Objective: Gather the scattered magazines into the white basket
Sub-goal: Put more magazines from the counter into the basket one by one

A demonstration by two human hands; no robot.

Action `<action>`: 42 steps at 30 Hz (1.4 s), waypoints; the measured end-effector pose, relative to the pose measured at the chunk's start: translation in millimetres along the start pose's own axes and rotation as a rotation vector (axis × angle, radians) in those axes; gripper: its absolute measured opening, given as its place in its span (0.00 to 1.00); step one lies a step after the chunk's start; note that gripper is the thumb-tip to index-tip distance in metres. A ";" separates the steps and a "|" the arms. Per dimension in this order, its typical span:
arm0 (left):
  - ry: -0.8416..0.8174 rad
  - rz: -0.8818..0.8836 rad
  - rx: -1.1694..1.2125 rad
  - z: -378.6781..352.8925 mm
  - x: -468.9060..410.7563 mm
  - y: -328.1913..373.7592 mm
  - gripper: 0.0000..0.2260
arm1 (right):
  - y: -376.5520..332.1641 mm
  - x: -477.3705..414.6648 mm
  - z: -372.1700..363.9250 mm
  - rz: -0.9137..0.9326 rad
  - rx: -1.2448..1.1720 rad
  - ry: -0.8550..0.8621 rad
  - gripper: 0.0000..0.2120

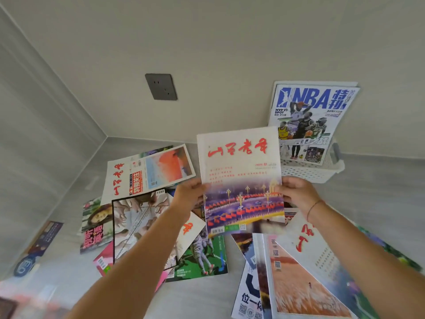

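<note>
Holding white magazine with red calligraphy title (240, 178) upright above the scattered pile, left hand (187, 195) and right hand (296, 192) both clamped on its side edges. Reading "2025 10" on cover. Standing in white basket (308, 172) at back right: "NBA" magazine (308, 116), "MVP VS DPOY". Lying below on grey surface (368, 185): scattered magazines (147, 217).

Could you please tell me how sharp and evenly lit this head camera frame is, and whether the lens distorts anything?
Head view: soft, even light, no glare or hard shadows; the held magazine, gripped by the left hand and right hand, looks slightly motion-blurred; the NBA magazine in the white basket reads sharper; wide-angle distortion bends the wall lines, and the bottom-left corner is smeared.
</note>
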State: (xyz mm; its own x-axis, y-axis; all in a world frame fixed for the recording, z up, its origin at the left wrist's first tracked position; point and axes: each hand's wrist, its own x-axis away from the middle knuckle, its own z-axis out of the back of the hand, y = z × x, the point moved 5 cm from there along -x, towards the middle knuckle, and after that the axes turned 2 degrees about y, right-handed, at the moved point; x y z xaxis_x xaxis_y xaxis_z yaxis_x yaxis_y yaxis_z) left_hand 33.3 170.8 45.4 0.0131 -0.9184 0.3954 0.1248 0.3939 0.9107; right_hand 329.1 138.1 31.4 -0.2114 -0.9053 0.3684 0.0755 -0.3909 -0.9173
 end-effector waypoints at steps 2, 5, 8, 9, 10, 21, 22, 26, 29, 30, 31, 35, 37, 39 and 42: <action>-0.010 -0.057 -0.008 -14.6 -13.2 32.6 0.09 | -29.5 -8.5 18.5 0.070 -0.022 0.040 0.08; -0.044 -0.155 0.024 -48.3 -29.7 82.6 0.09 | -65.7 -25.2 54.2 0.140 -0.059 0.125 0.10; -0.076 -0.238 0.042 -87.6 -44.7 127.1 0.10 | -92.4 -43.8 94.8 0.182 -0.062 0.215 0.08; -0.080 -0.262 0.043 -100.8 -50.3 140.3 0.11 | -100.2 -50.0 108.2 0.201 -0.051 0.247 0.07; -0.078 -0.282 0.041 -113.4 -56.4 152.0 0.11 | -107.0 -56.2 121.6 0.218 -0.038 0.283 0.07; 0.092 -0.246 -0.035 -206.2 -131.5 154.3 0.08 | -76.3 -114.0 182.2 0.116 0.094 0.483 0.07; 0.096 -0.245 -0.045 -211.5 -135.9 153.5 0.08 | -70.6 -117.4 183.2 0.095 0.094 0.498 0.06; 0.103 -0.258 -0.077 -228.5 -144.5 152.0 0.08 | -62.3 -129.3 192.0 0.058 0.092 0.558 0.03; 0.117 -0.252 -0.079 -231.3 -147.8 142.8 0.08 | -63.7 -137.8 198.5 0.061 0.109 0.561 0.09; 0.126 -0.237 -0.075 -230.6 -149.7 137.2 0.08 | -63.0 -139.8 198.7 0.066 0.118 0.555 0.10; 0.140 -0.216 -0.078 -229.0 -151.9 130.8 0.08 | -61.4 -141.8 197.5 0.066 0.140 0.541 0.09; 0.196 -0.139 -0.138 -222.4 -160.0 108.4 0.08 | -47.4 -149.4 187.9 0.021 0.187 0.475 0.07; 0.210 -0.127 -0.169 -221.2 -162.7 105.9 0.07 | -42.4 -153.8 186.8 -0.002 0.167 0.466 0.03; 0.236 -0.140 -0.208 -220.7 -162.8 109.2 0.10 | -42.5 -156.3 187.6 -0.016 0.164 0.485 0.10; 0.237 -0.150 -0.247 -221.5 -161.3 112.5 0.14 | -50.5 -158.3 181.2 0.026 0.218 0.456 0.16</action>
State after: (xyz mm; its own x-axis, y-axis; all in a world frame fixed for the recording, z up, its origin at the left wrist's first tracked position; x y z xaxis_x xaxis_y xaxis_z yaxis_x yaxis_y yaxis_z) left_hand 265.0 354.9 57.5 0.2021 -0.9599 0.1945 0.3783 0.2597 0.8885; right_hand 535.3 271.0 46.8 -0.6069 -0.7698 0.1976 0.2782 -0.4387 -0.8545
